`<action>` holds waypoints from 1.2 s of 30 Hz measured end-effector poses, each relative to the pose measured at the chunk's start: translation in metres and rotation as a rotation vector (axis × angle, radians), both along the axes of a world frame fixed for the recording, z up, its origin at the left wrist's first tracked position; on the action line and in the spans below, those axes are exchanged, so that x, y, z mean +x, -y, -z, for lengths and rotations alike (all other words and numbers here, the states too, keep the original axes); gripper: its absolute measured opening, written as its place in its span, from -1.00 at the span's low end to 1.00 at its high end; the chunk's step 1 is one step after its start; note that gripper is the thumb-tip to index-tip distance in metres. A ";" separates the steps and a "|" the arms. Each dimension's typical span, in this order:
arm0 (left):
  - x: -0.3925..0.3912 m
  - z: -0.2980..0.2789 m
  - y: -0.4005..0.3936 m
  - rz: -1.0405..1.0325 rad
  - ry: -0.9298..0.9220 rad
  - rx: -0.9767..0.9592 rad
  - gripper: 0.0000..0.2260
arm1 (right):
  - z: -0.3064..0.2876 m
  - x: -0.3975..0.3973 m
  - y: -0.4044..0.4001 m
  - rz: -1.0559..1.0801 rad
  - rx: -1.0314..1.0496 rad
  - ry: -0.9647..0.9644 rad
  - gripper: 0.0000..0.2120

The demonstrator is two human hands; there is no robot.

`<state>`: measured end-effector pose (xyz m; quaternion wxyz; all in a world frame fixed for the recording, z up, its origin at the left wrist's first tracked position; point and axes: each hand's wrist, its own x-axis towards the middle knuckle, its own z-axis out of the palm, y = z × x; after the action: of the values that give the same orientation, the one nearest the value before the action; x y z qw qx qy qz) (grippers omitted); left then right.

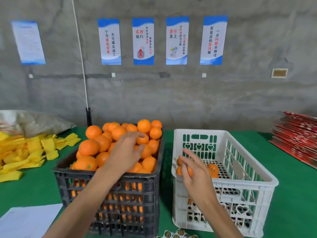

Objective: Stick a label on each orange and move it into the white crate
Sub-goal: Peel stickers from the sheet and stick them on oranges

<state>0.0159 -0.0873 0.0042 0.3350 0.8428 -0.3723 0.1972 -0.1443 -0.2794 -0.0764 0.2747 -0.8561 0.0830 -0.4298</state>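
Left hand (126,152) reaches, fingers spread, over the oranges (118,133) heaped in the black crate (109,194); right hand (195,172) hovers loose and empty at the white crate (240,179) rim, labelled oranges (212,169) just beyond it; firm, round, likely roll-prone fruit — cup one from above.

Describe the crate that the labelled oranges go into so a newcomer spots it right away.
On the green table two crates stand side by side. Take the one on the right, the white crate, under the right hand. It holds only a few oranges, while the black crate beside it is heaped full.
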 end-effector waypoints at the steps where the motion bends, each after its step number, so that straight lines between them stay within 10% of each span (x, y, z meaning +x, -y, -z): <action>1: 0.016 -0.002 -0.009 -0.114 -0.008 0.130 -0.58 | 0.003 0.001 -0.005 -0.018 0.008 0.000 -0.71; 13: 0.091 0.003 0.005 -0.285 -0.200 0.377 -0.25 | 0.014 0.004 -0.032 -0.086 0.053 0.043 -0.75; 20: 0.014 -0.015 0.000 0.043 -0.020 -0.270 -0.42 | 0.001 0.000 -0.038 -0.135 0.131 0.105 -0.61; 25: -0.095 0.020 -0.003 0.456 -0.338 -0.503 -0.43 | -0.005 -0.016 -0.058 -0.105 0.061 0.129 -0.17; 29: -0.134 0.070 -0.004 0.525 -0.608 -0.579 -0.44 | 0.023 -0.041 -0.064 -0.035 -0.006 0.223 -0.19; 36: -0.138 0.187 -0.009 0.442 -0.907 -0.346 -0.43 | 0.120 -0.077 -0.055 -0.187 0.129 -0.409 -0.18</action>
<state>-0.1219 -0.0787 -0.1829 0.6298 0.6773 -0.3209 -0.2039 -0.2214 -0.2240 -0.1967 0.3449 -0.9101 0.0844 -0.2137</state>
